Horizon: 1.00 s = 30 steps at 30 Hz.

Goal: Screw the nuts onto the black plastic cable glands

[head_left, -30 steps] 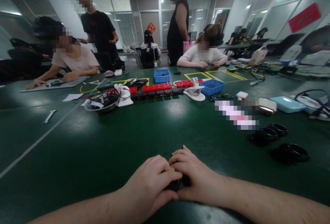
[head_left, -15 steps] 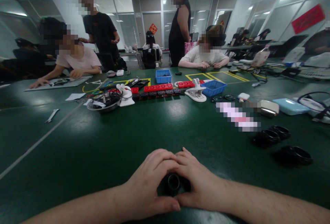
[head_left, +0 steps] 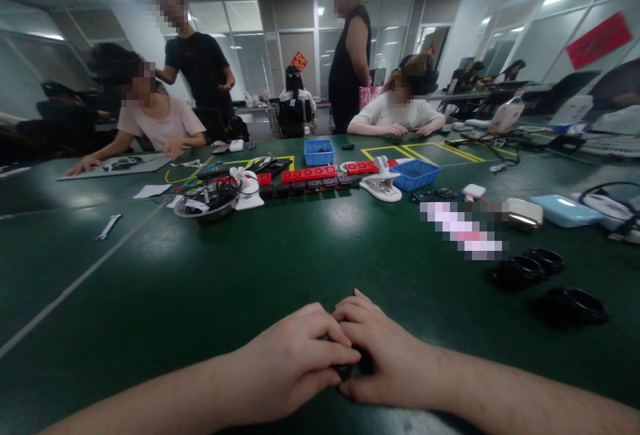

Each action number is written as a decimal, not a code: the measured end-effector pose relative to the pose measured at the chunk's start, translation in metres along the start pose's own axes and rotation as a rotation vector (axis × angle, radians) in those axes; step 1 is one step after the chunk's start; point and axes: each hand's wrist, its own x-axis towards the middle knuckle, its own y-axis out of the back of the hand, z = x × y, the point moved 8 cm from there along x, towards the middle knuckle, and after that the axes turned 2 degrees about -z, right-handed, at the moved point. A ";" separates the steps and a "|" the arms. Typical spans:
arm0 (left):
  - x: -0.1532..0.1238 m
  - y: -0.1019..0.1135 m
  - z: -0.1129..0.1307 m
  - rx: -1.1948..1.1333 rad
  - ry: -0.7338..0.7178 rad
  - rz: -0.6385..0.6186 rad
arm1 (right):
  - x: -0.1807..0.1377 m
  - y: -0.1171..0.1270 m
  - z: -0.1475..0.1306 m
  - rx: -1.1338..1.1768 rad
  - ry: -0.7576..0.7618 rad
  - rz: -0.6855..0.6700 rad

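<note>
Both of my hands are together near the front of the green table (head_left: 240, 288), around a small black round part (head_left: 344, 371). My left hand (head_left: 295, 365) is closed on it, with fingers reaching over its top and the thumb at the near side. My right hand (head_left: 387, 358) curves around it from the right, fingers bent and thumb at the near side. The fingers of both hands touch. Most of the part is hidden beneath them, so its full shape does not show.
Black ring-shaped parts (head_left: 573, 307) lie at the right. A wrench (head_left: 109, 227) rests at the left. Farther back are a bowl of cables (head_left: 207, 211), red power strips (head_left: 310, 173), a white clip stand (head_left: 381, 185) and a blue bin (head_left: 319, 152). Several people are beyond.
My left fingers have come down over the black part, covering the round opening that showed between my hands. The right hand stays around it. The camera view has shifted slightly.
</note>
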 end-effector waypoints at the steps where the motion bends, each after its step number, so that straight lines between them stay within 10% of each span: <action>1: -0.001 -0.001 -0.001 0.009 0.006 0.014 | 0.000 0.000 0.000 -0.001 0.008 0.007; 30: -0.007 0.004 -0.017 -0.058 -0.037 0.322 | 0.003 0.012 0.018 -0.012 -0.182 0.160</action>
